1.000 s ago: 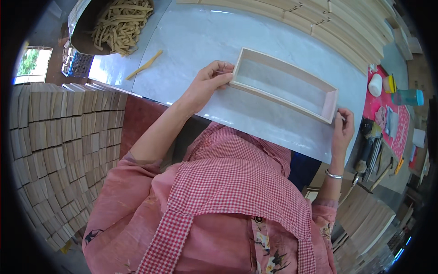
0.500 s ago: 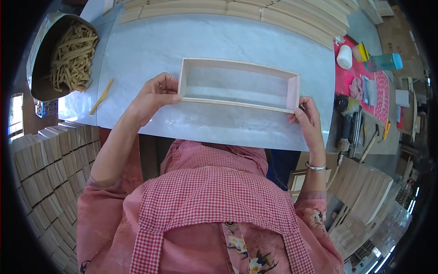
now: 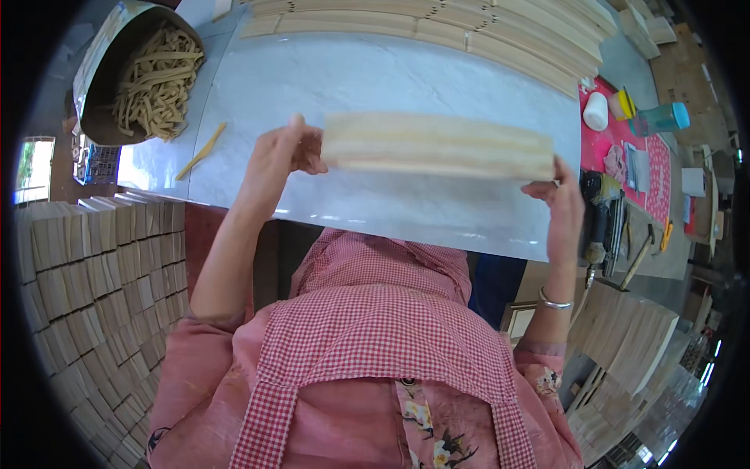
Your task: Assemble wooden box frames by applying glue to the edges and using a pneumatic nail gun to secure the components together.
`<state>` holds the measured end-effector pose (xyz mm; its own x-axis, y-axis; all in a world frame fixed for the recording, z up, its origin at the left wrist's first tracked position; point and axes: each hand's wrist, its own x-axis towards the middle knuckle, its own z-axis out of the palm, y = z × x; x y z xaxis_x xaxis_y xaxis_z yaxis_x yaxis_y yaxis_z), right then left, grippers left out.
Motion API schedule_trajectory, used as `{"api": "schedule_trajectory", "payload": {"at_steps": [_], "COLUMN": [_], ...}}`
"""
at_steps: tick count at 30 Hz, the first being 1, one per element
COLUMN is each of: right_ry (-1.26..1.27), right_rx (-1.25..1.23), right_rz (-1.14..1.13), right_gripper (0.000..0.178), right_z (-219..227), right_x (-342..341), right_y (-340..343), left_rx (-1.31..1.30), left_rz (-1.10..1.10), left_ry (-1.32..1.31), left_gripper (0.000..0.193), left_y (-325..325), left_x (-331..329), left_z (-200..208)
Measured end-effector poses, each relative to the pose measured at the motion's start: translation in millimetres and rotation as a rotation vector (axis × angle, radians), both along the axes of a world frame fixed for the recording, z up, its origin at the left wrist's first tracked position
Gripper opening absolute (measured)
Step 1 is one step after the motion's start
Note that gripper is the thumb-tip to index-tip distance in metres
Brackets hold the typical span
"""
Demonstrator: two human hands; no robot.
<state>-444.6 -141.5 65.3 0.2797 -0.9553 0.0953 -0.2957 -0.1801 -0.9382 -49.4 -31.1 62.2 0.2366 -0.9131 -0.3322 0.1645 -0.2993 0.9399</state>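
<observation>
Between my two hands is a long, shallow wooden frame of pale wood. One long side faces me, slightly blurred, so its opening is hidden. My left hand is closed at the left end, thumb up and fingers curled against the edge. At the right end, my right hand grips the lower corner; some of its fingers are behind the wood. The frame is held above the white marbled tabletop.
Long pale wooden strips lie along the far edge. A bin of tan strips stands far left, near a loose strip. To the right are a white bottle, a teal bottle and a hammer. Stacked wooden pieces rise lower left.
The wooden frame has turned from showing its open inside to showing a long side. Both hands have turned with it, and the whole view has shifted a little.
</observation>
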Motion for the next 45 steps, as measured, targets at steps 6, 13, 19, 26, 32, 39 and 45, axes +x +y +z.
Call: {"api": "schedule_trajectory", "payload": {"at_steps": [6,13,19,26,32,39,45], "right_ry": [0.131,0.032,-0.049,-0.155,-0.142,0.647,0.898], "right_rx": [0.226,0.344,0.284,0.289,0.228,-0.675,-0.258], "right_rz": [-0.090,-0.126,-0.060,0.004,0.041,-0.560,-0.684], "right_gripper": [0.035,0.033,0.032,0.042,0.043,0.045,0.065], "right_z": [-8.7,-20.5,-35.4,-43.6,-49.3,-55.8,-73.1], "right_x": [21.0,5.3,-0.3,-3.0,-15.1,-90.0,-84.9], "right_y": [-28.2,-23.3,-17.4,-15.4,-23.3,-168.3,-256.0], "left_rx": [0.142,0.095,0.065,0.061,-0.078,-0.245,-0.168], "left_rz": [-0.028,-0.083,-0.131,-0.108,0.182,0.342,0.457], "left_ry": [0.108,-0.008,-0.024,-0.013,0.129,0.617,0.673], "left_gripper": [0.035,0.035,0.039,0.043,0.034,0.010,0.008], "left_y": [-22.2,-14.1,-18.6,-23.4,-11.7,38.9,60.0], "left_x": [4.1,-0.1,3.1,1.7,-11.9,53.3,43.2], "left_z": [-7.0,-12.8,-14.8,-12.7,-12.4,-50.1,-52.9]}}
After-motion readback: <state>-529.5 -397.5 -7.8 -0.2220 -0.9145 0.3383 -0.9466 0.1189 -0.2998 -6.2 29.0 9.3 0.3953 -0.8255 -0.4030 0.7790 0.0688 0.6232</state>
